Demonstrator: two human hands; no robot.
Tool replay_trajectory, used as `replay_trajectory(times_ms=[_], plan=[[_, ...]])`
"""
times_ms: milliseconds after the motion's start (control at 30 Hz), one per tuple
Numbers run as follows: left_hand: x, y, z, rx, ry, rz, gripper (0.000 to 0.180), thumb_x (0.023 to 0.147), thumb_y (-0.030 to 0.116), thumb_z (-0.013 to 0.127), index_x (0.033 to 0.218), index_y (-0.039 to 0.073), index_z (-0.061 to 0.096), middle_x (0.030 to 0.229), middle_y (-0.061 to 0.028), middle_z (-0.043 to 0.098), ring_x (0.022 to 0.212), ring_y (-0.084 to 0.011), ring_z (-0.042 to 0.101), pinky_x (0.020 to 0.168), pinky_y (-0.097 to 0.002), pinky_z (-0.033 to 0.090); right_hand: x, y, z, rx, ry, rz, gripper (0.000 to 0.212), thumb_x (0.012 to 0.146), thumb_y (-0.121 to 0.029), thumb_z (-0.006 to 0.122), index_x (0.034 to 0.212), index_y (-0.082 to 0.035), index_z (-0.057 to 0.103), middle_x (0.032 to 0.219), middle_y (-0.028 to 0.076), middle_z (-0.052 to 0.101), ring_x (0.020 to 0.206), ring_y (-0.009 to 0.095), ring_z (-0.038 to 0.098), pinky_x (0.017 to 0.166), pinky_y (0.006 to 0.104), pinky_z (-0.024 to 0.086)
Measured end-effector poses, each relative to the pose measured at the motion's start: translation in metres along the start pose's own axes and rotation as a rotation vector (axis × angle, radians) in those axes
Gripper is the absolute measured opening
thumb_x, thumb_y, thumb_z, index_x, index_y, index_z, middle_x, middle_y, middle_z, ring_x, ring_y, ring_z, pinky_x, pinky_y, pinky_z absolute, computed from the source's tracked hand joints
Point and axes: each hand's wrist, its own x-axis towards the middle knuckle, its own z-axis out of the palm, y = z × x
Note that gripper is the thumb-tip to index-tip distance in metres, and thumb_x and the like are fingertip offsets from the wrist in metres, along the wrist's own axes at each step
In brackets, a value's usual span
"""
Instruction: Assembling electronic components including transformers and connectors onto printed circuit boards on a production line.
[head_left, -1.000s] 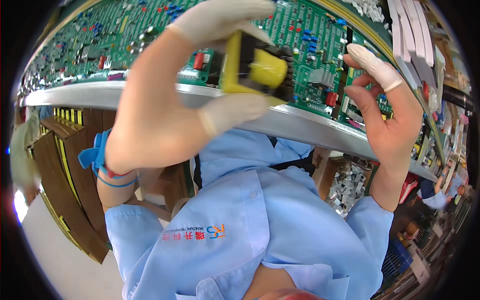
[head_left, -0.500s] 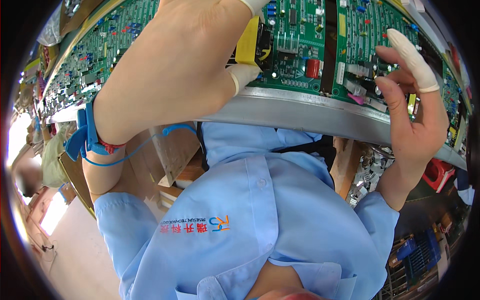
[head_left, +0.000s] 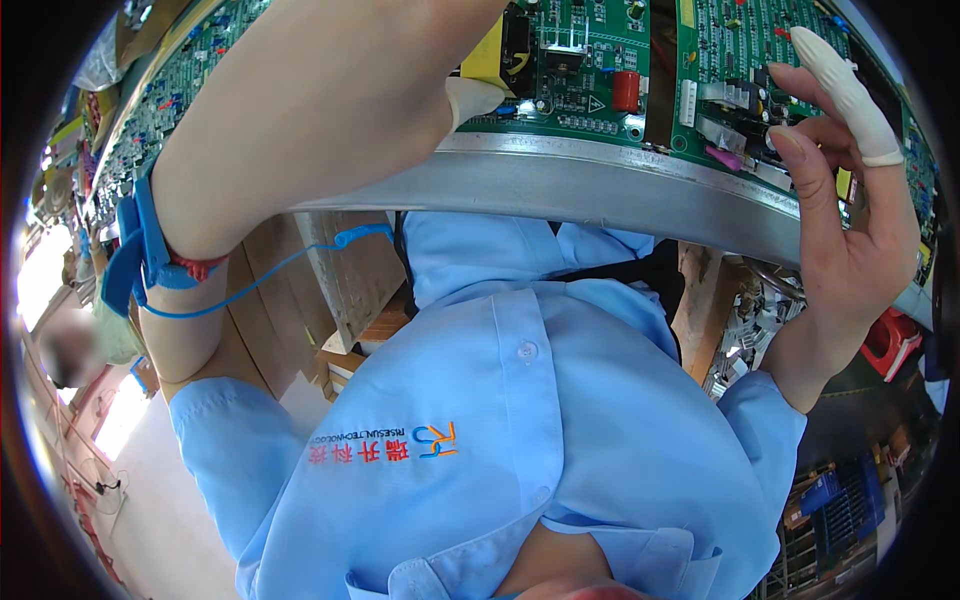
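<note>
On the circuit board (head_left: 590, 60), yellow transformer (head_left: 492, 55) under left hand (head_left: 330, 90) (thumb capped)

Two circuit boards (head_left: 590, 60), two hands (head_left: 850, 240)

yellow-and-black transformer block (head_left: 497, 55): seated upright on the green circuit board (head_left: 590, 70), mostly hidden behind the left hand, only a yellow edge and black core showing. board is densely populated, lies flat along the grey metal rail (head_left: 600, 190), red capacitor near its middle.
</note>
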Motion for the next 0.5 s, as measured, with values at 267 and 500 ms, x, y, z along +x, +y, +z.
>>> replay_trajectory(times_ms=[267,500], plan=[[0.003,0.006,-0.008,-0.032,-0.002,0.083,0.073,0.07,0.001,0.063,0.135,-0.02,0.037,0.074,-0.0102,0.055,0.08,-0.0311,0.057,0.109,-0.0541,0.021,-0.004,0.007,-0.002,0.075,-0.023,-0.03,0.037,0.092,-0.006,0.065,0.128,-0.003,0.061,0.112,0.011,0.071,0.083,0.012,0.065,0.075,0.0248,0.052],[-0.004,0.01,0.002,-0.094,0.02,0.024,0.073,0.073,0.004,0.065,0.136,-0.019,0.037,0.072,-0.0095,0.057,0.08,-0.0311,0.059,0.11,-0.0558,0.018,0.0,-0.006,0.003,0.075,0.009,0.057,0.037,0.089,-0.002,0.067,0.125,-0.002,0.063,0.107,0.013,0.071,0.081,0.013,0.065,0.073,0.0245,0.052]])
